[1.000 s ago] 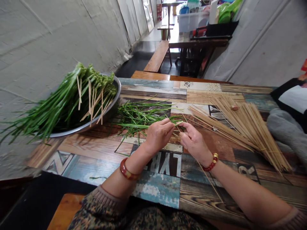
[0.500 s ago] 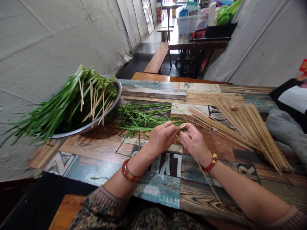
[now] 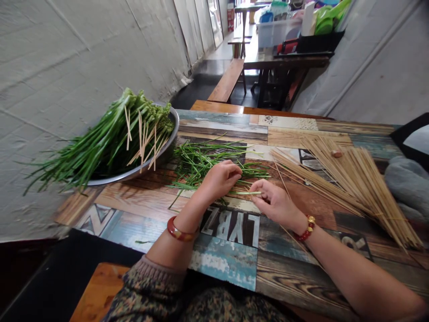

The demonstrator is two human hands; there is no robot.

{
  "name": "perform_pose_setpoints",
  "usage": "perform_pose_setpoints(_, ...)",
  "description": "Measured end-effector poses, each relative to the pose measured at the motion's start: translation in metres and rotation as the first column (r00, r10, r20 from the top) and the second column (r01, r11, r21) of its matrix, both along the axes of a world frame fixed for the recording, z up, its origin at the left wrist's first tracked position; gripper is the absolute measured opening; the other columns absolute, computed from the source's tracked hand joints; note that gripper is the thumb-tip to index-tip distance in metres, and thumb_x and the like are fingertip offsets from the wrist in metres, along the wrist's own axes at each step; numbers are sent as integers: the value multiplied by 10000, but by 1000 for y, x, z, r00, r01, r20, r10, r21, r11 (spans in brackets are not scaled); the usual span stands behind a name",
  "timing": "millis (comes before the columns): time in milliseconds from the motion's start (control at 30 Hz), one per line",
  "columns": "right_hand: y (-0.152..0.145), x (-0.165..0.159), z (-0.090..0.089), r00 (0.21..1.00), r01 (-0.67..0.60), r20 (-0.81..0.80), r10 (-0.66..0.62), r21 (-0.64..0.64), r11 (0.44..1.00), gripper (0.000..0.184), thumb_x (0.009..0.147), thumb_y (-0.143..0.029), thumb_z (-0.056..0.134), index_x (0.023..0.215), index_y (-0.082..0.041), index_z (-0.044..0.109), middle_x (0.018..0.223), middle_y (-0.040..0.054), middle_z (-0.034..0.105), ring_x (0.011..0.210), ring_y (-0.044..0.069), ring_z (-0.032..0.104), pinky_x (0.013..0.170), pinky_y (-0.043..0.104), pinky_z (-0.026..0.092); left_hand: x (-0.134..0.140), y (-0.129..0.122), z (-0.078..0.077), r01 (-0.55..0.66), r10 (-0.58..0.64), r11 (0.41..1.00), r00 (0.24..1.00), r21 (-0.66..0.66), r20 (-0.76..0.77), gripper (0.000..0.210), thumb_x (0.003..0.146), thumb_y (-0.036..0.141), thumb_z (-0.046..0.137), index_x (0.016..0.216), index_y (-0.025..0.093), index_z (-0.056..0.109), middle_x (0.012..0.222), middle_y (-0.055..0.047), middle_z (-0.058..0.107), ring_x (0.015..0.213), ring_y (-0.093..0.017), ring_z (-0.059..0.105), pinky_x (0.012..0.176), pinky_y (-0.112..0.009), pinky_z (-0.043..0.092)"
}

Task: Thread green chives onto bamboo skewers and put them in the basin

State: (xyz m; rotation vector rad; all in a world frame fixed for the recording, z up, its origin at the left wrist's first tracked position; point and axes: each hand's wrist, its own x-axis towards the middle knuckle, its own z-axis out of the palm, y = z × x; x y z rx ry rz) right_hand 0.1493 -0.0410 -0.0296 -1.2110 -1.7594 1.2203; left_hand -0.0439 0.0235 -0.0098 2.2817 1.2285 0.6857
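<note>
My right hand [image 3: 273,201] is closed on a bamboo skewer [image 3: 282,178] and a pale green chive stalk [image 3: 246,193], whose end points past the fingertips. Part of the skewer is hidden behind the palm. Just to the left, my left hand [image 3: 221,179] has its fingers curled together at the edge of loose chives [image 3: 201,154] on the table. What those fingers hold, if anything, is hidden. A metal bowl [image 3: 174,129] at the left is heaped with long chives [image 3: 97,138], with several short skewers [image 3: 142,138] sticking out on top.
Bundled bamboo skewers [image 3: 372,192] fan out at the right of the patterned table [image 3: 231,259], with a small brown object [image 3: 336,153] on them. A grey cloth-like bundle [image 3: 405,179] lies beyond. Behind stand a bench [image 3: 229,80] and another table holding a plastic box [image 3: 275,33].
My hands have moved apart; they were pinched together around the skewer. A chive stalk now shows clearly in the right hand. The whole view has shifted slightly.
</note>
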Motion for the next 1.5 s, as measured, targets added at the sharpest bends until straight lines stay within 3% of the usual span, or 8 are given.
perform_pose_setpoints(200,-3,-1,0,993,-12,119,-4,133,991,83,787,-169,518,868,-182,535,528,-84,386,441,81,356,444,212,264,7,-4,-3,93,-75,994,964,59,-256,120,802,163,587,843,173,699,833,-48,617,836,-179,574,733,-278,427)
perform_pose_setpoints(400,-3,-3,-1,985,56,153,-84,181,982,140,805,-215,531,918,-165,597,522,-70,424,429,90,383,433,224,280,10,-4,-7,135,-87,980,953,147,-292,164,837,165,530,738,162,661,808,-56,591,793,-175,542,734,-291,415)
perform_pose_setpoints(567,-2,-4,-2,986,117,110,-129,116,986,307,825,-244,535,1111,-148,593,574,-34,551,449,106,463,450,233,367,10,-2,-4,40,-32,988,998,146,-56,117,807,106,514,734,148,595,809,-51,606,803,-164,548,757,-282,423)
perform_pose_setpoints(700,-2,-6,-2,990,141,27,-141,20,990,365,823,-226,539,1180,-151,540,624,-15,616,479,120,554,458,232,425,10,0,-4,-83,82,997,974,-5,213,83,802,124,514,748,151,572,724,-11,602,686,-118,545,661,-231,423)
perform_pose_setpoints(800,-1,-6,-3,989,140,-47,-143,-51,989,340,813,-225,547,1148,-165,561,715,17,668,520,126,608,465,231,453,10,-1,-5,-85,133,985,928,-147,349,72,795,135,521,817,146,588,670,9,606,619,-97,546,612,-205,423)
perform_pose_setpoints(1100,2,-5,3,942,197,-236,-239,-187,962,340,815,-285,546,1119,-140,588,632,-30,597,462,88,545,448,209,442,17,-7,3,-6,229,900,857,-435,461,142,769,249,590,753,113,630,635,-6,608,495,-76,528,486,-185,391)
perform_pose_setpoints(1267,-1,-7,7,954,223,-176,-244,-131,966,294,828,-276,545,1081,-147,624,555,-60,516,422,76,495,402,193,392,18,-8,6,13,238,885,847,-466,476,174,745,278,625,730,106,643,610,-1,577,534,-77,503,504,-184,374)
perform_pose_setpoints(1500,-2,-6,5,939,272,-192,-284,-87,958,318,842,-297,565,1131,-170,602,628,-45,558,452,78,512,428,210,419,21,-12,8,101,224,843,827,-529,516,215,739,313,643,750,98,655,605,9,559,550,-72,452,527,-192,354)
